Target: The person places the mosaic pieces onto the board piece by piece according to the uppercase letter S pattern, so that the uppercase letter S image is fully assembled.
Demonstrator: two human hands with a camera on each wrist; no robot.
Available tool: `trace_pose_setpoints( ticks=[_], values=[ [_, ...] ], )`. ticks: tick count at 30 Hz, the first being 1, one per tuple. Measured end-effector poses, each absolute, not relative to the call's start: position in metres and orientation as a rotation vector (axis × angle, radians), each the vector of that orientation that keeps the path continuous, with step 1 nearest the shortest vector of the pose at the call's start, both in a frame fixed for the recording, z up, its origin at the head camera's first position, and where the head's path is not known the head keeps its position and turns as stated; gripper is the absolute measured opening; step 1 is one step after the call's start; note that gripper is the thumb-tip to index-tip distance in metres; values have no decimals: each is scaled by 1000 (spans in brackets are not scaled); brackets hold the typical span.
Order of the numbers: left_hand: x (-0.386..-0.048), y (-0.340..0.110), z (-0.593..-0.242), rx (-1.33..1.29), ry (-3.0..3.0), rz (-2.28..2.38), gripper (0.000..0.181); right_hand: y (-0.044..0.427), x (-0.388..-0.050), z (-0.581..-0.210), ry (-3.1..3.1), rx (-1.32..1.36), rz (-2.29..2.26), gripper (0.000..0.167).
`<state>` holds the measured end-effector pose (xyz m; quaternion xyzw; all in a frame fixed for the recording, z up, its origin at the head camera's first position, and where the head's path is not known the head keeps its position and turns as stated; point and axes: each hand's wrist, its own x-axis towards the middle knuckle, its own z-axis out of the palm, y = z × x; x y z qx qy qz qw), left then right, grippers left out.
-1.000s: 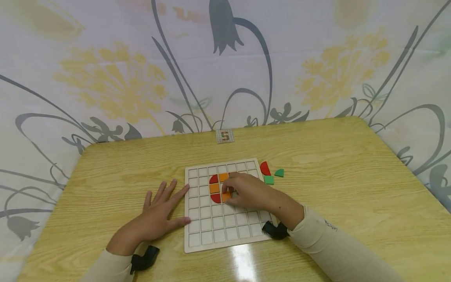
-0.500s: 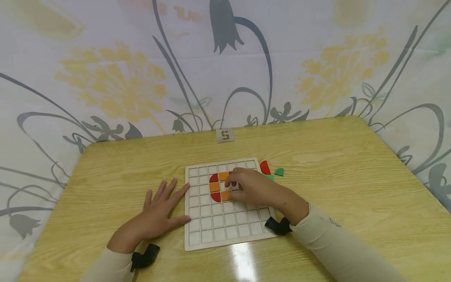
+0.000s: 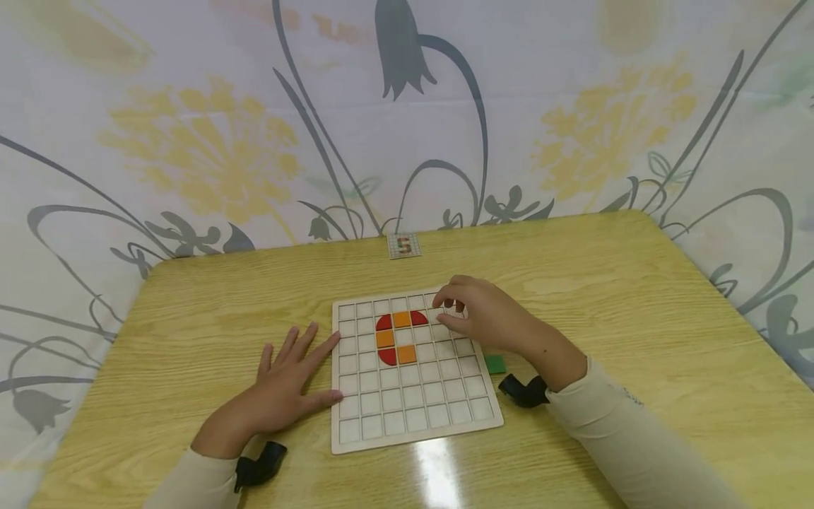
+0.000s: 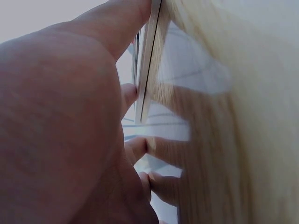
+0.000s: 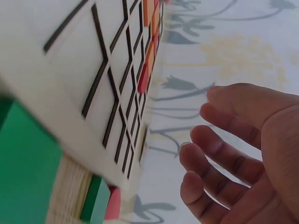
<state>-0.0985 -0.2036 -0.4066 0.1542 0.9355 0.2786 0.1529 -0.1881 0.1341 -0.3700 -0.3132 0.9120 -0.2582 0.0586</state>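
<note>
The left hand (image 3: 286,392) touches the grid board (image 3: 403,400) with spread fingers; the right hand (image 3: 486,314) hovers over it, fingers loosely bent, empty, coloured tiles (image 3: 385,338) to their left.

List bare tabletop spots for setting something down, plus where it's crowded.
Free: tabletop right of the right hand; left of the left hand; the strip between grid board and picture card. Crowded: the grid board's right side, where the right hand hovers and green pieces and a red piece lie.
</note>
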Motion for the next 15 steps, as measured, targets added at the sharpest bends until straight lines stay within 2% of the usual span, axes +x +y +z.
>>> trace_pose_setpoints(
  ticks=[15],
  values=[
    [-99, -204, -407, 438, 2695, 780, 87, 163, -207, -377, 2862, -827, -734, 18]
  ],
)
